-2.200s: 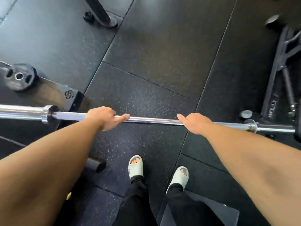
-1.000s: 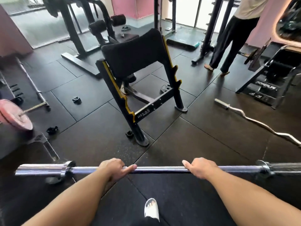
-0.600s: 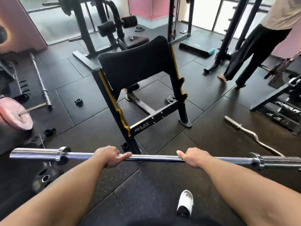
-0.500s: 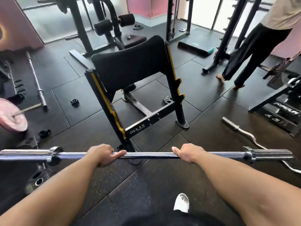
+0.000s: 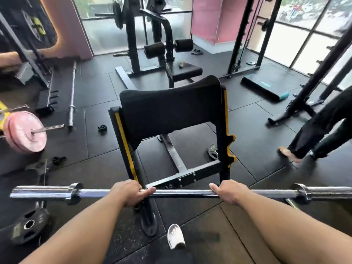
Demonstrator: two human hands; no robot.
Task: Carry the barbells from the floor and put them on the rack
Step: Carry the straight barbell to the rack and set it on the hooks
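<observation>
I hold a bare chrome barbell (image 5: 182, 193) level across the lower part of the view, off the floor. My left hand (image 5: 129, 193) grips its shaft left of centre and my right hand (image 5: 228, 193) grips it right of centre, both overhand. Straight ahead stands the black rack (image 5: 222, 130) with yellow-edged notched uprights and a black pad on top. The bar crosses in front of the rack's lower crossbar, and the near left upright is partly hidden behind my left hand. Another straight barbell (image 5: 72, 96) lies on the floor at the back left.
A bar with pink plates (image 5: 24, 132) sits at the left. A black plate (image 5: 28, 224) lies on the floor at lower left, another (image 5: 213, 151) by the rack's right foot. A person's legs (image 5: 314, 136) stand at right. Gym machines and a rolled mat (image 5: 261, 89) fill the back.
I lifted the barbell from the floor, raised my view and walked up to the rack, which is now much closer. The curl bar on the right floor has dropped out of sight.
</observation>
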